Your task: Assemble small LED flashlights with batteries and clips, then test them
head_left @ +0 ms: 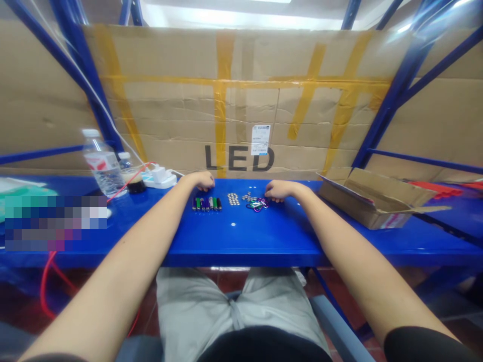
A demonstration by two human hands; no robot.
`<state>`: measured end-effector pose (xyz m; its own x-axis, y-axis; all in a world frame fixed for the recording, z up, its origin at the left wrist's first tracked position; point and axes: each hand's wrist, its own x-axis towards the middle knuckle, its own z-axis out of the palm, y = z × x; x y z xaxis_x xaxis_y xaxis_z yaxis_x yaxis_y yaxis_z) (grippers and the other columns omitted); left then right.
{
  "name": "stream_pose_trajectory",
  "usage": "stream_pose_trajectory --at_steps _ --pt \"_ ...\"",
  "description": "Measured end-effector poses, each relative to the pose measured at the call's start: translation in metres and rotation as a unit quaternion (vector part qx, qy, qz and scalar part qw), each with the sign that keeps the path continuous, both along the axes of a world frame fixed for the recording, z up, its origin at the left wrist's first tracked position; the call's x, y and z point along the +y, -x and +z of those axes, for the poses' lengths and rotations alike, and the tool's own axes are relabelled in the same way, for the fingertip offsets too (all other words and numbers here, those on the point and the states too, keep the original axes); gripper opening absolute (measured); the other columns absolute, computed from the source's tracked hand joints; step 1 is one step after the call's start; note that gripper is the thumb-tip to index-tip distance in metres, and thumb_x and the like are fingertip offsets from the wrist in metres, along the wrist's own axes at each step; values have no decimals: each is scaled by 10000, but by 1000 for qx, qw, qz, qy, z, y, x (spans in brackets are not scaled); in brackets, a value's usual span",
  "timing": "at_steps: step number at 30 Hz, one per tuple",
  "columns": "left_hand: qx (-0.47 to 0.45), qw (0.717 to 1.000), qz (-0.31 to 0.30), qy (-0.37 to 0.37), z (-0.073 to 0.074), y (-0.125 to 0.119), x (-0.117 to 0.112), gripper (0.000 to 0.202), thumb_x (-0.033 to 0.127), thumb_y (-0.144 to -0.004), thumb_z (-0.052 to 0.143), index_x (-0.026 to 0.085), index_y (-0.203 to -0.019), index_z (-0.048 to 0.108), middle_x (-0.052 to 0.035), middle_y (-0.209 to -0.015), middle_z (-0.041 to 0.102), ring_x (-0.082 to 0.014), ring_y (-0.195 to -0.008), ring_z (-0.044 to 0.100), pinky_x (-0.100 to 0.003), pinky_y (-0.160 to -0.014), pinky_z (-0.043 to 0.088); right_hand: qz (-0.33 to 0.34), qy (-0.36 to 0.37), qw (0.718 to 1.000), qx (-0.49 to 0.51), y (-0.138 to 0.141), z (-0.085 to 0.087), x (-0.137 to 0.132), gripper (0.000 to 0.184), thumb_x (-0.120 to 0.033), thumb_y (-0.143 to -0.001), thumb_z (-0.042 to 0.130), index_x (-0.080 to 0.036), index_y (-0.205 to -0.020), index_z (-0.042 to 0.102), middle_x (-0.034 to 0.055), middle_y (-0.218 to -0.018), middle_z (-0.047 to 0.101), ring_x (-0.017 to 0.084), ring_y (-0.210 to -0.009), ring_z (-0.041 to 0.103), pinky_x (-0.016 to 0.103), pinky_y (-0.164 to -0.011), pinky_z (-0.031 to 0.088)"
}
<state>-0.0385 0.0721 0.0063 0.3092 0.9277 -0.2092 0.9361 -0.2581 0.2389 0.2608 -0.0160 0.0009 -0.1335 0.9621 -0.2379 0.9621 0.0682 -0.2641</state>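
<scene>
Both my arms reach forward over a blue metal table (241,241). My left hand (203,180) rests with curled fingers just behind a row of small coloured cylinders (206,203), perhaps mini flashlights. My right hand (277,191) lies with fingers curled beside a heap of coloured carabiner clips and key rings (257,202), touching or nearly touching it. Between the two groups sits a small cluster of silvery round parts (233,199). What the fingers hold, if anything, is too small to make out.
An open cardboard box (372,197) stands at the right. At the left are a water bottle (101,163), a dark jar (132,177), a white power strip (160,177) with a red cable. A taped cardboard wall marked LED (241,100) closes the back.
</scene>
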Motion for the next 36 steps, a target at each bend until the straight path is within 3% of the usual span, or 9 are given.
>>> stream_pose_trajectory --at_steps 5,17,20,24,27,31,36 --pt "1 1000 -13 26 1 7 5 498 221 -659 590 163 -1138 709 -114 -1000 746 -181 -812 682 -222 -681 506 7 -4 1000 -8 0 -1 0 211 -255 -889 577 -118 -1018 672 57 -766 655 128 -571 583 264 -564 482" --pt "-1 999 -45 27 3 4 3 299 270 -613 655 181 -886 738 -80 -792 726 -189 -743 657 -247 -702 497 12 -6 1000 -4 -1 -4 3 240 -273 -875 582 -118 -1031 678 61 -767 658 150 -585 595 296 -582 492" --pt "7 998 -48 30 8 1 -4 281 317 -623 695 175 -863 733 -91 -851 725 -200 -762 653 -269 -719 503 19 -7 1000 -7 -2 -5 5 235 -283 -872 589 -116 -1010 681 63 -763 658 151 -580 594 295 -578 487" --pt "13 994 -82 72 20 -6 -22 413 450 -595 780 188 -912 744 -89 -960 725 -219 -848 654 -269 -744 507 19 -7 1000 -9 -2 -6 6 245 -280 -875 582 -113 -1028 675 65 -771 657 151 -585 596 291 -570 483" --pt "69 983 -132 108 28 -15 -36 444 514 -500 850 194 -796 766 -79 -881 737 -231 -862 651 -261 -770 501 18 -9 1000 -10 -2 -5 5 254 -280 -874 580 -116 -1044 674 63 -773 657 152 -590 597 292 -575 483" --pt "95 982 -120 113 31 -25 -46 443 504 -396 902 196 -674 747 -69 -758 738 -225 -749 648 -274 -730 503 15 -10 1000 -8 -1 -3 3 263 -282 -868 592 -121 -1060 674 61 -767 656 153 -595 596 290 -578 482" --pt "122 978 -139 92 30 -31 -49 472 543 -439 884 195 -723 737 -72 -797 726 -223 -724 630 -309 -722 486 13 -10 1000 -12 0 -3 2 266 -285 -869 597 -123 -1067 670 68 -778 659 160 -602 600 288 -570 480"
